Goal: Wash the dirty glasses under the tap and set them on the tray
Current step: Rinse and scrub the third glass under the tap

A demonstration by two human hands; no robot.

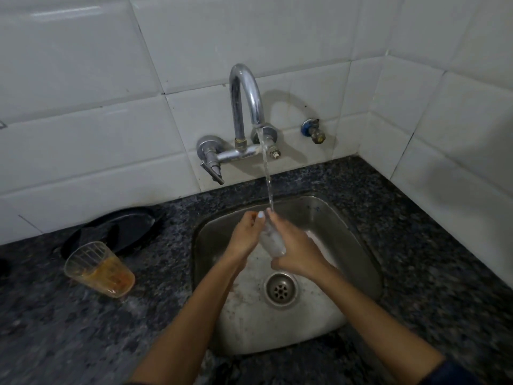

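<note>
A clear glass (273, 241) is held over the steel sink (358, 232), tilted with its mouth up toward the running water. My left hand (245, 236) grips its left side near the rim. My right hand (298, 251) wraps its right side and base. The stream from the chrome tap (245, 98) falls onto the glass's rim. A second glass (98, 269), smeared with orange residue, stands on the counter left of the sink. Behind it a dark round tray (122, 227) leans by the wall with nothing on it.
The sink drain (281, 290) lies below my hands. The speckled granite counter (83, 329) surrounds the sink. White tiled walls meet in a corner at the right, with a small valve (313, 130) on the back wall. The tap lever (212, 169) sits at the left.
</note>
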